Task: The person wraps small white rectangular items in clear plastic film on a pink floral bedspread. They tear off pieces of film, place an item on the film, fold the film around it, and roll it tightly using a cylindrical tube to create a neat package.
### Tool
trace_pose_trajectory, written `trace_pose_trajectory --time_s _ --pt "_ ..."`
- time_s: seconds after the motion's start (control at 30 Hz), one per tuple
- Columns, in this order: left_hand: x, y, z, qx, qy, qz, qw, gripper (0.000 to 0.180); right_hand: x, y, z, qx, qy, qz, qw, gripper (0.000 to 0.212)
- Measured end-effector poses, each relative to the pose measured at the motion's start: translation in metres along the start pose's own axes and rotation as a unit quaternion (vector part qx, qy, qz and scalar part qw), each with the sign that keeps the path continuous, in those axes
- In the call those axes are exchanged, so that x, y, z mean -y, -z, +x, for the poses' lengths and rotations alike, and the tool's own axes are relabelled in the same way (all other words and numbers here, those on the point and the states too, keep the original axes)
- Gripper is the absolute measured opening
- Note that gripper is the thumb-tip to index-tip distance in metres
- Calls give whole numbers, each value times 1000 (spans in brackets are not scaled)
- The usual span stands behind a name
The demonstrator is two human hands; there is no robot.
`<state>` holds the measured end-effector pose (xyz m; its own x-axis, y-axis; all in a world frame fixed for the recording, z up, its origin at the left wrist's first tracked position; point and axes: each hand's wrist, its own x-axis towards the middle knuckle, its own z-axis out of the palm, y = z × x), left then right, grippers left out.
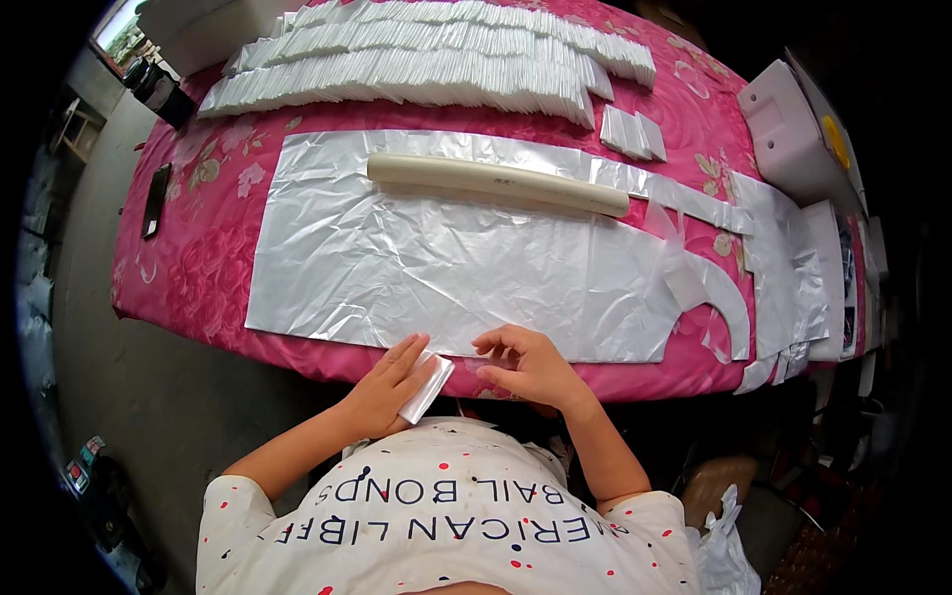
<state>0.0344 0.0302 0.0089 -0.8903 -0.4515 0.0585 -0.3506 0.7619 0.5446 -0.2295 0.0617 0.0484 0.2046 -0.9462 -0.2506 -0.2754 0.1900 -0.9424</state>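
At the near edge of the table my left hand (392, 385) holds a small folded white plastic bag (428, 390), its fingers lying along it and the thumb hidden. To the right, my right hand (533, 367) is half curled, thumb and fingers apart, with nothing seen between them. Just beyond both hands a stack of flat white plastic bags (446, 268) with cut-out handles spreads over the table. A long cream-coloured tube (496, 180) lies across the stack's far part.
Long rows of folded white bags (416, 79) fill the far side, with a small separate pile (632, 134) to their right. On the left are a phone (156, 201) and a dark bottle (159, 91). A white foam box (798, 124) stands right, on the pink flowered tablecloth (203, 263).
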Motion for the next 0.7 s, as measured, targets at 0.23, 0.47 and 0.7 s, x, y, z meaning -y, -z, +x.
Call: trace_pose_trajectory --time_s 0.23,0.47,0.7 --pt "-21 14 45 -139 6 -442 886 52 8 -8 22 34 156 57 986 34" --pt "-12 19 65 -231 75 -270 932 65 -4 106 57 -314 228 -56 920 14" --pt "-9 20 73 -214 84 -191 954 62 -42 325 118 -564 185 -521 613 14"
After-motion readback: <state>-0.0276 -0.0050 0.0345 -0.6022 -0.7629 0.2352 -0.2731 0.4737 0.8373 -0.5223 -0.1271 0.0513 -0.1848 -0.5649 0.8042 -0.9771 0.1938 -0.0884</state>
